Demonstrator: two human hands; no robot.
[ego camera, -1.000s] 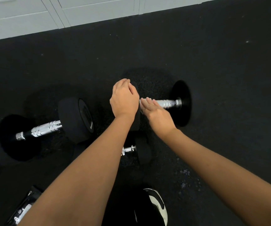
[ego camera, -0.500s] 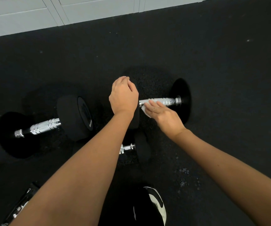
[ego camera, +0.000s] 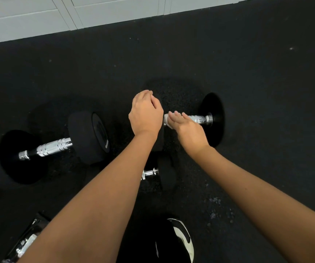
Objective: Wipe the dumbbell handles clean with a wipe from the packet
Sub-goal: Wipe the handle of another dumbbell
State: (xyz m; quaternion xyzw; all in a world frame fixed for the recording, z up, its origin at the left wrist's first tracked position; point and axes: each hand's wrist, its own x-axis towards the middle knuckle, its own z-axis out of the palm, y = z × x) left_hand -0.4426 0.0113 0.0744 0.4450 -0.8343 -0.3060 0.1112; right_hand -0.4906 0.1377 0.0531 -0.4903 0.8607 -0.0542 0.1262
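- Three dumbbells show on the black rubber floor (ego camera: 266, 92), and you are working on the one at centre right of the frame.
- Your right hand (ego camera: 188, 130) lies over the near end of that dumbbell's handle (ego camera: 200, 119), fingers fairly straight, pressing a white wipe (ego camera: 167, 122) against the bar; only a small edge of the wipe peeks out beside your fingertips.
- Your left hand (ego camera: 146, 114) is curled over the inner weight head of the same dumbbell, which it hides almost wholly; it looks like a steadying grip.
- Progress, as a judgement: this handle is mid-wipe. The bare stretch of it toward the far weight head (ego camera: 214, 118) is knurled chrome that glints with what may be droplets, so it may already be damp.
- Left to do, by the look of it: the large dumbbell (ego camera: 84, 137) at centre left, whose chrome handle (ego camera: 53, 148) is untouched by either hand, and the small dumbbell (ego camera: 164, 171) below your left forearm, of which only a short piece of bar and one head show.
- You cannot tell from here whether those two handles were wiped already.
- A dark, shiny object (ego camera: 25, 242) at the lower left edge may be the wipe packet; too little shows to be sure.
- A black-and-white shoe (ego camera: 181, 242) sits at the bottom centre, and pale cabinet fronts (ego camera: 58, 19) run along the top.
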